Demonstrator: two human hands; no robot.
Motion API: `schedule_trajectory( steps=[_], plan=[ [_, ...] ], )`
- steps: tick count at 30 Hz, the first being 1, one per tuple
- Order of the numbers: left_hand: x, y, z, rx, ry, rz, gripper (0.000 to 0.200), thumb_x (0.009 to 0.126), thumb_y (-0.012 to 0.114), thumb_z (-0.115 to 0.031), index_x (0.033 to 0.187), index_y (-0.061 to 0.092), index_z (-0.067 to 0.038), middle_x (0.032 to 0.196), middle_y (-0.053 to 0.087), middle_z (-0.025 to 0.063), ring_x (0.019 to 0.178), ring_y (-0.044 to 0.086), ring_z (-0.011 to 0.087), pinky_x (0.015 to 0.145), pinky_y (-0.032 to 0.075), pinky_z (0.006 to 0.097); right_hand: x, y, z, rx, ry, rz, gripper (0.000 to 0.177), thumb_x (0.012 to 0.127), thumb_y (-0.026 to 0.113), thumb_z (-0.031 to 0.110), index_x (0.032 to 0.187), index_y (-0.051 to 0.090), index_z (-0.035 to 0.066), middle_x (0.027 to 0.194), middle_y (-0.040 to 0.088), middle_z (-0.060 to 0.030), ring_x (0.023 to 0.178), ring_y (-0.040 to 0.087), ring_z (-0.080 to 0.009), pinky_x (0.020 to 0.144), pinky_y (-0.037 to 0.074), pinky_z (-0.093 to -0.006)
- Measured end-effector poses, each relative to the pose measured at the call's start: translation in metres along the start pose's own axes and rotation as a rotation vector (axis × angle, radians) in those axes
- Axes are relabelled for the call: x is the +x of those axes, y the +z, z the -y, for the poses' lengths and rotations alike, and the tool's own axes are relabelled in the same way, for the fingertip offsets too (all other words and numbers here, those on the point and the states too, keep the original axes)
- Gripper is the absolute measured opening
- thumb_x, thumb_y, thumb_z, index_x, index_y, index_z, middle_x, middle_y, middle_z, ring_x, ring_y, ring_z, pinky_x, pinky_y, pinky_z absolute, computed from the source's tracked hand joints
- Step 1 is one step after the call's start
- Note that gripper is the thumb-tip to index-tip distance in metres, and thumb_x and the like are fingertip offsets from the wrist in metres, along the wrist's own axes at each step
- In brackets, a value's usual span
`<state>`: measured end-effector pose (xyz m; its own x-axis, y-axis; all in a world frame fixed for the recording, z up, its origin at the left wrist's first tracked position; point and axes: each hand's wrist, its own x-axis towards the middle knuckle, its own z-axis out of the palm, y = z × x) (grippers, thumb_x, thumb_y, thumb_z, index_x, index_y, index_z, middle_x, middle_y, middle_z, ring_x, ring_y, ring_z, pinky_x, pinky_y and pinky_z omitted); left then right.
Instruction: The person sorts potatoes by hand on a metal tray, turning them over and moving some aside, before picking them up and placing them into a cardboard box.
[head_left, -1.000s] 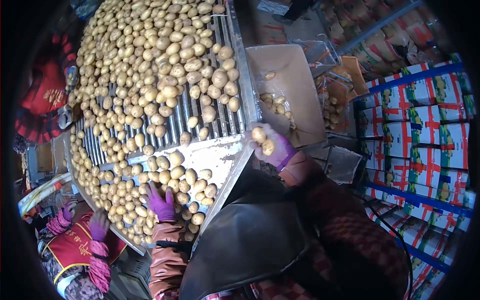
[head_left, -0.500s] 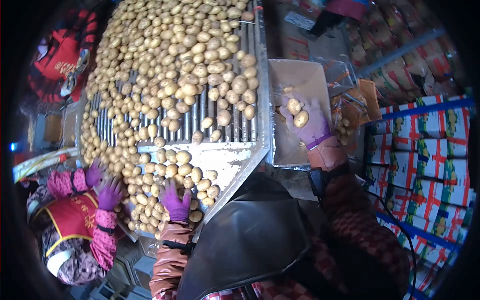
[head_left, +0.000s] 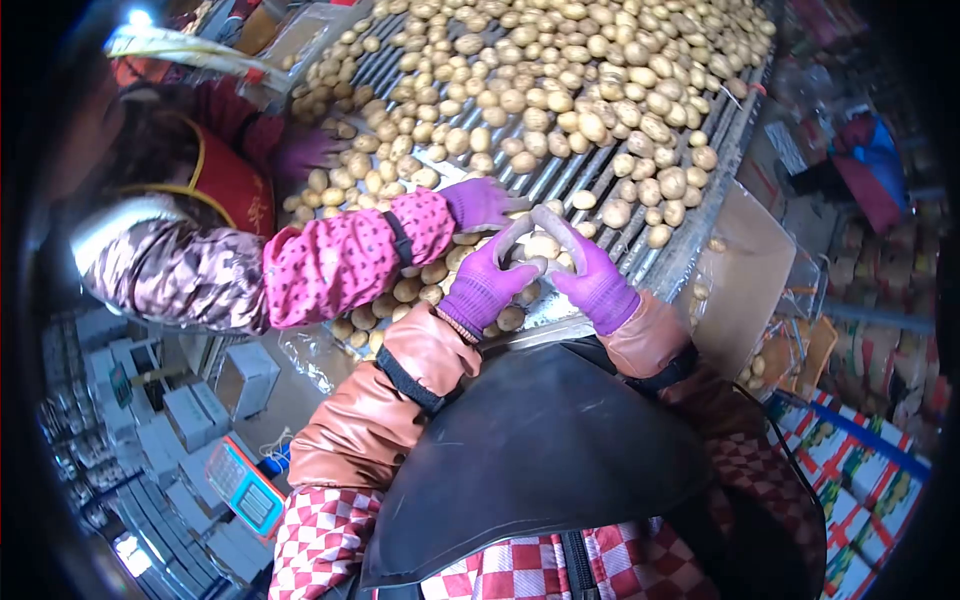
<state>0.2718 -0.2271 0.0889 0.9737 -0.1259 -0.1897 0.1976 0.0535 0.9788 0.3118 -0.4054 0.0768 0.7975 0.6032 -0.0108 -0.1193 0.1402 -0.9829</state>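
Observation:
My left hand (head_left: pixel 487 283) and my right hand (head_left: pixel 598 283), both in purple gloves with greyish fingers, meet at the front of the sorting table. Their fingers curl around a few pale potatoes (head_left: pixel 542 246) between them, thumbs close together. Parts of those potatoes are hidden by the fingers. More loose potatoes (head_left: pixel 405 290) lie to the left of my left hand. A co-worker's gloved hand (head_left: pixel 482 204) reaches in just beyond my left hand, nearly touching my fingers.
Many potatoes (head_left: pixel 560 100) cover the metal roller bed (head_left: pixel 610 185). A carton (head_left: pixel 745 270) stands against the table's right side. The co-worker's pink sleeve (head_left: pixel 345 258) crosses on the left. An orange-edged scale (head_left: pixel 245 485) and stacked printed boxes (head_left: pixel 850 470) are lower down.
My right hand has left the carton, where it had two potatoes, and come to the table beside my left. The view has turned left. The co-worker's arm now reaches farther across.

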Motion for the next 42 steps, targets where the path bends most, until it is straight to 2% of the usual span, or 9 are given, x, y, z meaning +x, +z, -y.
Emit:
schedule_trajectory(
  steps=[6,10,15,23,27,31,38,39,42],
  plan=[
    [-0.012,-0.036,0.003,-0.503,-0.235,0.1,0.067,0.091,0.068,-0.023,0.144,0.037,0.003,0.118,0.06,0.0074,0.099,0.06,0.0128,0.083,0.049,0.0266,0.016,0.008,0.021,-0.049,-0.045,0.152,0.076,0.082,0.055,0.0,0.152,0.025,0.001,0.154,0.032,-0.0153,0.145,0.027,-0.0233,0.117,0.024,-0.0346],
    [-0.025,-0.035,0.002,-0.534,-0.208,0.023,0.062,0.092,0.066,-0.019,0.143,0.037,0.003,0.112,0.061,0.0065,0.091,0.06,0.0116,0.078,0.049,0.0231,0.015,0.004,0.022,0.035,0.171,0.087,0.061,0.087,0.059,0.001,0.144,0.041,0.001,0.138,0.052,-0.0145,0.13,0.048,-0.0206,0.109,0.037,-0.0337],
    [-0.032,-0.028,0.004,-0.448,-0.195,0.019,0.052,0.089,0.067,-0.011,0.135,0.047,0.002,0.113,0.062,0.0054,0.096,0.06,0.0099,0.081,0.05,0.0246,0.012,0.013,0.01,0.164,0.362,-0.121,0.024,0.093,0.058,0.007,0.115,0.062,0.0,0.11,0.065,-0.0075,0.093,0.062,-0.0128,0.075,0.053,-0.0241],
    [-0.039,-0.002,-0.016,0.052,0.015,-0.172,0.055,0.082,0.075,-0.012,0.131,0.054,0.003,0.12,0.061,0.0086,0.106,0.06,0.0164,0.092,0.049,0.0314,-0.003,0.013,0.018,0.22,0.425,-0.23,0.052,0.101,0.045,0.046,0.128,0.055,0.003,0.108,0.065,-0.0103,0.078,0.066,-0.0161,0.061,0.054,-0.0271],
    [-0.031,0.005,-0.028,0.7,0.107,-0.102,0.041,0.081,0.074,-0.009,0.117,0.064,0.005,0.112,0.066,0.0122,0.096,0.063,0.0154,0.082,0.051,0.0297,-0.015,0.013,0.01,0.257,0.342,0.007,0.045,0.104,0.042,0.04,0.126,0.054,0.003,0.099,0.067,-0.0102,0.071,0.066,-0.0148,0.057,0.053,-0.024],
    [-0.035,0.009,-0.031,-0.149,-0.218,-0.104,0.033,0.085,0.068,-0.007,0.116,0.065,0.004,0.097,0.069,0.0084,0.079,0.065,0.0141,0.074,0.052,0.0269,-0.022,0.003,-0.014,0.583,0.537,0.005,0.05,0.103,0.039,0.046,0.121,0.057,0.004,0.092,0.067,-0.0082,0.064,0.062,-0.0149,0.049,0.049,-0.0244],
    [-0.026,-0.016,0.012,-0.015,-0.049,-0.315,0.032,0.096,0.057,-0.015,0.122,0.062,0.004,0.098,0.067,0.0067,0.083,0.065,0.0138,0.079,0.051,0.0255,-0.019,-0.002,-0.03,0.94,0.814,-0.046,0.06,0.099,0.035,0.06,0.12,0.06,0.01,0.088,0.066,-0.0052,0.065,0.06,-0.0174,0.048,0.045,-0.0259],
    [-0.026,-0.017,0.009,0.015,-0.085,-0.294,0.037,0.093,0.06,-0.014,0.126,0.059,0.002,0.11,0.065,0.0103,0.098,0.064,0.0184,0.089,0.049,0.0293,-0.018,-0.003,-0.032,0.943,0.819,-0.05,0.059,0.099,0.035,0.06,0.121,0.059,0.011,0.088,0.066,-0.0051,0.066,0.061,-0.018,0.049,0.046,-0.026],
    [-0.023,-0.014,0.006,0.555,0.331,-0.161,0.045,0.087,0.066,-0.014,0.13,0.058,-0.002,0.12,0.063,0.0129,0.115,0.058,0.023,0.098,0.045,0.0342,-0.018,0.01,-0.025,0.875,0.788,-0.153,0.057,0.099,0.037,0.058,0.122,0.057,0.01,0.09,0.066,-0.005,0.071,0.065,-0.0199,0.051,0.049,-0.026]
  ],
)
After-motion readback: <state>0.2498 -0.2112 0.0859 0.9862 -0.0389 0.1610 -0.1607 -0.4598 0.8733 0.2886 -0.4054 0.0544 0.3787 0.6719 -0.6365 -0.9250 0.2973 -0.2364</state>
